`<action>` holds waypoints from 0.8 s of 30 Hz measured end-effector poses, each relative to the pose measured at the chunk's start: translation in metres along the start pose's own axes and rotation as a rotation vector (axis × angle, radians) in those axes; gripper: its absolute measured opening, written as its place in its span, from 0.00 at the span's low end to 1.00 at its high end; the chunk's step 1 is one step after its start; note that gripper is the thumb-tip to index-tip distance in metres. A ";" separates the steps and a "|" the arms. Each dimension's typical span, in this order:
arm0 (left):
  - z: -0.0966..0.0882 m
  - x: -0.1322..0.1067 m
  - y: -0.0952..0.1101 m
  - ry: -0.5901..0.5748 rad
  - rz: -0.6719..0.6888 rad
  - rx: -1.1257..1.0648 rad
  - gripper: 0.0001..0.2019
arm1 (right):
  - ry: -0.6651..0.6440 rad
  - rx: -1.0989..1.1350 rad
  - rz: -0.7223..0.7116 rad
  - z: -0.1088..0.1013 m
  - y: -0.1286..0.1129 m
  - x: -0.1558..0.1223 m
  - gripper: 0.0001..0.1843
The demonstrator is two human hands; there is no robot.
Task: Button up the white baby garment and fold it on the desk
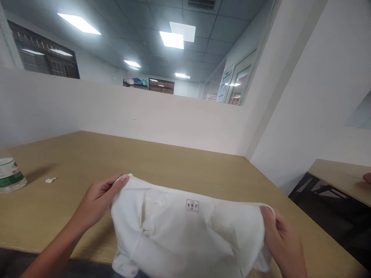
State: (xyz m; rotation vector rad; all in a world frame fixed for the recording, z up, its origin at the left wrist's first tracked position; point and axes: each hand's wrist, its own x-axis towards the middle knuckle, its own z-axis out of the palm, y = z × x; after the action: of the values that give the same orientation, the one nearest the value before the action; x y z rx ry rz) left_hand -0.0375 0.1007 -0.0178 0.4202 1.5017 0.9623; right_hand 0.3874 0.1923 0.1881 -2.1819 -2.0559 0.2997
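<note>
A white cloth garment [185, 231] hangs stretched between my two hands over the near edge of the table. Its top edge runs nearly straight, and a small printed label [192, 205] shows near the middle of that edge. My left hand [100, 195] pinches the upper left corner, thumb on top. On the other side my right hand [279, 233] grips the upper right corner, with the fingers partly behind the fabric. Folds run down the cloth, and a patterned bit shows at its lower left. The garment's lower part is cut off by the frame.
The wooden table [162, 162] reaches back to a low white partition [162, 116]. At the far left stands a clear bottle [11, 175] with a green and white label, and a small key [50, 180] lies beside it. Another table [342, 173] is at the right, with part of a person's hand [367, 177].
</note>
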 end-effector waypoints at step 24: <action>0.117 0.213 -0.153 0.007 -0.093 0.639 0.25 | -0.330 -0.324 0.133 0.216 0.128 0.136 0.22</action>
State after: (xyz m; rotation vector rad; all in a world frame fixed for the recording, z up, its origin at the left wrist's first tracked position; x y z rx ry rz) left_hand 0.0736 0.2064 -0.2605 0.7921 1.8032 0.3898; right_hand 0.4690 0.3110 -0.0585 -2.6203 -2.2652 0.3871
